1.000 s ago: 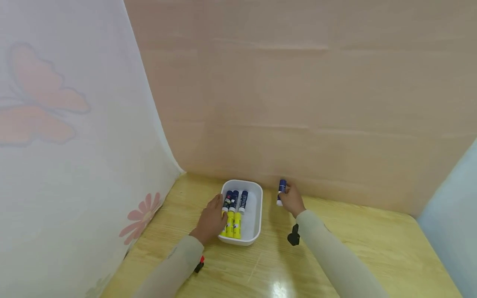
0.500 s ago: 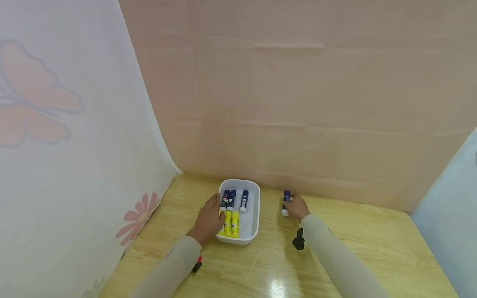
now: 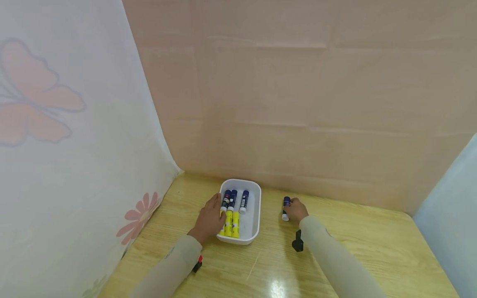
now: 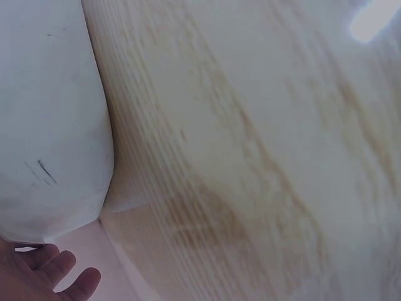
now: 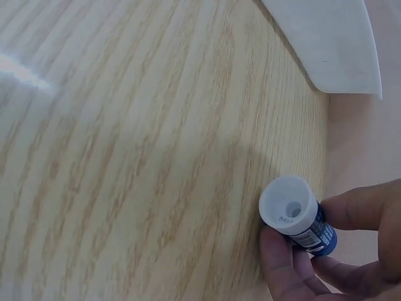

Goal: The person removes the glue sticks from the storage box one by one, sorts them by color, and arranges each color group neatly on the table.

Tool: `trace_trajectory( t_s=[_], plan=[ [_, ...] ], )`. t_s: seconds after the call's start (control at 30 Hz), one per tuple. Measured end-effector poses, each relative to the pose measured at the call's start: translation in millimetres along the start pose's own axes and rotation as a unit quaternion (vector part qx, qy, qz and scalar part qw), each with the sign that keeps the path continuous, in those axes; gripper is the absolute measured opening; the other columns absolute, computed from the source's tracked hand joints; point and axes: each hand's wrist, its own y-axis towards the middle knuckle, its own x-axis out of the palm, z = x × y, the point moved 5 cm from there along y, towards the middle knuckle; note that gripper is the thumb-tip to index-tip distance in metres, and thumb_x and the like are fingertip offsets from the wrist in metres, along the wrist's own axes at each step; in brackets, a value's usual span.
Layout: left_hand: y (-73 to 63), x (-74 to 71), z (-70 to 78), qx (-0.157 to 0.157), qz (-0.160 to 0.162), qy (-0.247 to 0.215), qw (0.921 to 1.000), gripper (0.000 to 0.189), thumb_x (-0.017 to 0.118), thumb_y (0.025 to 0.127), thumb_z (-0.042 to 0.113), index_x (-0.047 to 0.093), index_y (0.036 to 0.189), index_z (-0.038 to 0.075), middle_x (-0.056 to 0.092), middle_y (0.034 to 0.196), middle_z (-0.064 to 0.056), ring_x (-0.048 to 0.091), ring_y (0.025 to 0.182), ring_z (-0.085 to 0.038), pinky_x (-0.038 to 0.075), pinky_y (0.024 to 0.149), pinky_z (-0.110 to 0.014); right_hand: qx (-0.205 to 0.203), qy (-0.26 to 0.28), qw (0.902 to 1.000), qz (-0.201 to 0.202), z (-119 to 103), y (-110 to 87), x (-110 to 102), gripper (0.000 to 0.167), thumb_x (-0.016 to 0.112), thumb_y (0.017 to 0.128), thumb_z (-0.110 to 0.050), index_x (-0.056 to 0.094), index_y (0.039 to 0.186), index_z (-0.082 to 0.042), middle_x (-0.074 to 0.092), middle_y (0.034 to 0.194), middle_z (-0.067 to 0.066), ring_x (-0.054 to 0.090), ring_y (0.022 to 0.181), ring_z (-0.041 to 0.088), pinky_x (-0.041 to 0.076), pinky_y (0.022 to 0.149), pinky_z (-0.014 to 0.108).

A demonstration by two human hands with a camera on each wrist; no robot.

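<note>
In the head view, my right hand [image 3: 297,210] pinches a dark blue glue stick [image 3: 286,200] with a white end, low over the table to the right of a white tray [image 3: 257,219]. In the right wrist view the white end of the glue stick [image 5: 285,204] faces the camera, between thumb and fingers; whether it touches the table is unclear. My left hand [image 3: 208,219] rests at the tray's left rim, thumb reaching over the inside. Three blue glue sticks [image 3: 244,202] lie in the tray's far half. Yellow tubes [image 3: 235,224] lie in the near half, one partly hidden by the thumb.
The wooden table [image 3: 335,244] ends at a brown paper backdrop [image 3: 298,124] close behind the tray. A white sheet with flower and butterfly prints [image 3: 93,165] hangs on the left. A pale sheet [image 3: 451,219] hangs on the right.
My right hand has come down toward the table and nearer to me with the glue stick, also slightly to the right. My left hand has stayed at the tray.
</note>
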Motion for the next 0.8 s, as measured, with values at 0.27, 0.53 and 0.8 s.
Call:
trace_trajectory(
  t_s=[0.27, 0.53, 0.8],
  plan=[
    [-0.3, -1.2, 0.2, -0.01, -0.007, -0.005, 0.9999, 0.071, 0.047, 0.099, 0.035, 0.016, 0.156, 0.006, 0.02, 0.16, -0.013, 0.024, 0.144, -0.031, 0.028, 0.112, -0.052, -0.011, -0.013, 0.9999, 0.002, -2.5, 0.0, 0.9, 0.056, 0.05, 0.097, -0.016, 0.032, 0.14, 0.016, 0.05, 0.129, 0.037, 0.056, 0.111, 0.044, 0.05, 0.085, 0.049],
    [-0.5, -2.6, 1.6, -0.012, -0.007, -0.001, 0.9999, 0.071, 0.048, 0.099, 0.035, 0.016, 0.156, 0.006, 0.021, 0.159, -0.013, 0.024, 0.144, -0.032, 0.028, 0.112, -0.053, -0.016, -0.017, 0.9997, 0.001, -3.4, 0.8, 1.1, 0.057, 0.051, 0.096, -0.017, 0.033, 0.139, 0.017, 0.054, 0.123, 0.036, 0.061, 0.103, 0.041, 0.054, 0.077, 0.045],
    [0.5, -0.6, -0.3, -0.005, 0.003, 0.006, 1.0, 0.071, 0.049, 0.099, 0.034, 0.017, 0.156, 0.005, 0.022, 0.159, -0.013, 0.026, 0.143, -0.032, 0.03, 0.111, -0.053, -0.008, -0.013, 0.9999, 0.008, -3.9, -1.2, 0.7, 0.058, 0.052, 0.096, -0.022, 0.036, 0.137, 0.016, 0.054, 0.124, 0.035, 0.06, 0.104, 0.042, 0.053, 0.078, 0.046]
  ],
)
